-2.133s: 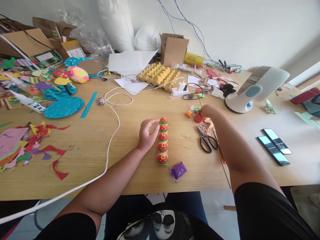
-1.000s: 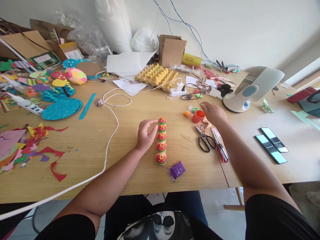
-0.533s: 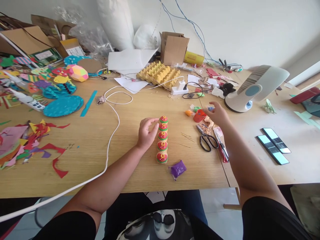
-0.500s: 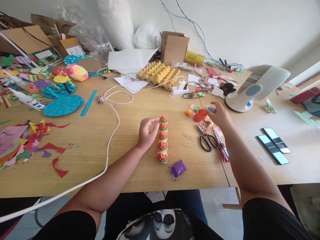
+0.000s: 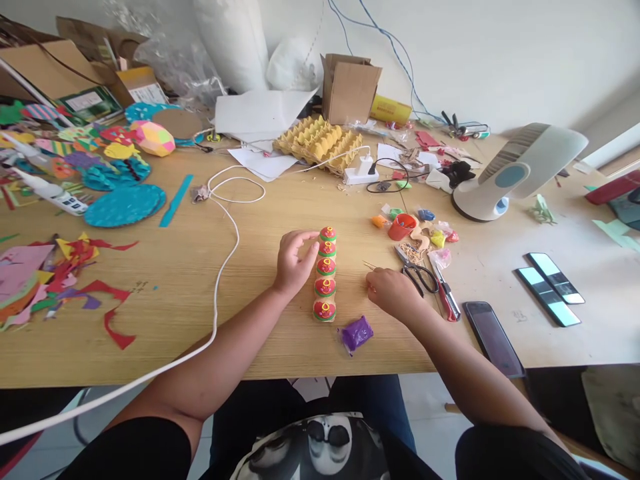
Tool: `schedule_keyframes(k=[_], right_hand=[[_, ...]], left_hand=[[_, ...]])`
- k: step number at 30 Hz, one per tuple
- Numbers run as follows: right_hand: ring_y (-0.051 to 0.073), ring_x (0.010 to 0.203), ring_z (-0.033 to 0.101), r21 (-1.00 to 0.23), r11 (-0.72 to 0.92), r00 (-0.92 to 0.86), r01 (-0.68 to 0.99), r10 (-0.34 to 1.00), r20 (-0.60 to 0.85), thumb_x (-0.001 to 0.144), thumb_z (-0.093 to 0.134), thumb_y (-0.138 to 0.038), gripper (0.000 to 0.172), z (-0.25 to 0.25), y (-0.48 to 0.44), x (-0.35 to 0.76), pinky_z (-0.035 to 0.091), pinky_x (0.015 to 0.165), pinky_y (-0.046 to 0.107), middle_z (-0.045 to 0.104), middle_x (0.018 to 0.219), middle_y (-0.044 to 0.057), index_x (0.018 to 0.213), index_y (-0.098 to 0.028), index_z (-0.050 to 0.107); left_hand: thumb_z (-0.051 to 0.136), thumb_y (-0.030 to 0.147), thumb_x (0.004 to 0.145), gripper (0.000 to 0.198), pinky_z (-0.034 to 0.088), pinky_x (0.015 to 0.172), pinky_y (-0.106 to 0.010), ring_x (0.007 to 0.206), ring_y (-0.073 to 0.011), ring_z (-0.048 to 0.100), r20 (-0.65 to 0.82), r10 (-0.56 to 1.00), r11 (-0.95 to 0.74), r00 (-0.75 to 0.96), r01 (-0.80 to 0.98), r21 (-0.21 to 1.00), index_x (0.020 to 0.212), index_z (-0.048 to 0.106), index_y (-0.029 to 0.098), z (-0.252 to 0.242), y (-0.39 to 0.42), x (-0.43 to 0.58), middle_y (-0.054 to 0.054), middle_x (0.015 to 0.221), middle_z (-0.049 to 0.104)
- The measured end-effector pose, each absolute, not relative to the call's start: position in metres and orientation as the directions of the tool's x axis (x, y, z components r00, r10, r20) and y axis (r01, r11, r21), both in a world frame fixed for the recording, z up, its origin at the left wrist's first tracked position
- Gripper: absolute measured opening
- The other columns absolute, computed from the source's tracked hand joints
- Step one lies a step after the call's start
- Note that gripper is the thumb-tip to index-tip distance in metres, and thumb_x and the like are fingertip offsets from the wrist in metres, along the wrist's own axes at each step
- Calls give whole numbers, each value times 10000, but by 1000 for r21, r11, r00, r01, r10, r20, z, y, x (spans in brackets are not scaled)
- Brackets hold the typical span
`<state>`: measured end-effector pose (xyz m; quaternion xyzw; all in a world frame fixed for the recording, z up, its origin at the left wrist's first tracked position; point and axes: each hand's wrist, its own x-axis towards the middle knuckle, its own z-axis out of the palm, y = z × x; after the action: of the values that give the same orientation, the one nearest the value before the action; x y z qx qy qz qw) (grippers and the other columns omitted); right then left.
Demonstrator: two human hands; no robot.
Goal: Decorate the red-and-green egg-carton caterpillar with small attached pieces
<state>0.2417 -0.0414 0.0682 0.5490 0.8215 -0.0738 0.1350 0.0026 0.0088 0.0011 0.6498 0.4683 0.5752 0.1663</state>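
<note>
A row of several red domed pieces (image 5: 325,287) with green rims and yellow loops stands upright from front to back on the table. My left hand (image 5: 296,261) rests beside the far left end of the row, thumb and fingers apart, fingertips near the farthest pieces. On the right, my right hand (image 5: 393,291) is lowered over the thin sticks (image 5: 369,265), its fingers curled together; what they hold, if anything, is hidden. A purple packet (image 5: 357,333) lies in front of the row.
Scissors (image 5: 419,275), a red-handled cutter (image 5: 447,293), a red cup (image 5: 402,227) and a dark phone (image 5: 493,339) lie right. Behind are an egg tray (image 5: 317,143) and a white fan (image 5: 515,170). A white cable (image 5: 216,293) crosses the left.
My right hand has come down and toward me, from near the red cup to the thin sticks, and its fingers have curled. The dark phone now shows. My left hand has stayed by the row.
</note>
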Motion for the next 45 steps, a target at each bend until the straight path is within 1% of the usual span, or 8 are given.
schedule_keyframes(k=[7,13,20,23,28,33,38,45], right_hand=[[306,1005,688,42,316,-294,948,917,-271,908,538,-194,208,74,-43,246,508,783,364,715,1078,155,1022,-157,708],[282,1194,595,-344,527,-608,777,768,-199,860,739,-411,437,84,-88,246,491,980,407,632,1292,95,1264,-281,633],[294,1128,612,-466,512,-664,722,701,-260,799,791,-332,398,80,-107,244,482,980,431,686,1164,98,1154,-223,648],[224,909,658,-622,348,-578,701,789,-209,822,744,-364,396,94,-96,257,527,824,354,706,1056,53,1184,-265,616],[241,996,665,-896,239,-245,375,957,153,919,579,-523,622,89,-46,247,563,836,384,672,1186,111,1458,-251,430],[285,1141,630,-841,200,14,503,971,239,891,582,-594,674,44,-3,221,542,947,427,647,1301,130,1451,-230,486],[309,1071,648,-671,367,-197,644,927,318,804,701,-653,674,23,1,222,523,961,440,690,1192,137,1308,-210,630],[303,1050,629,-544,496,-358,677,868,345,835,651,-682,718,25,-6,220,505,964,425,682,1132,140,1374,-209,611]], left_hand=[[606,264,939,177,526,922,-379,1083,-217,632,587,803,-497,-102,429,755,1089,696,234,2,9,3,-61,1099,714],[602,284,943,171,529,947,-392,1090,-220,641,580,807,-487,-111,432,759,1080,693,237,2,9,4,-62,1102,715],[601,280,948,172,521,961,-391,1081,-216,636,601,788,-502,-132,427,752,1085,693,233,3,7,4,-65,1103,707],[597,281,950,176,517,971,-394,1082,-219,628,611,779,-495,-143,458,739,1089,695,233,6,5,3,-69,1111,699],[602,284,946,164,506,995,-401,1058,-218,624,633,760,-503,-144,487,714,1073,693,234,9,3,2,-58,1080,692],[596,316,963,166,480,1031,-422,1102,-230,607,662,742,-533,-107,505,679,1082,690,250,12,0,2,-59,1089,682],[627,329,945,134,450,1062,-453,1113,-239,599,687,726,-595,17,516,616,1039,694,261,20,-6,5,-56,1083,669],[638,337,932,101,417,1114,-485,1172,-257,554,656,746,-609,110,510,608,957,713,275,23,-10,7,-59,1123,662]])
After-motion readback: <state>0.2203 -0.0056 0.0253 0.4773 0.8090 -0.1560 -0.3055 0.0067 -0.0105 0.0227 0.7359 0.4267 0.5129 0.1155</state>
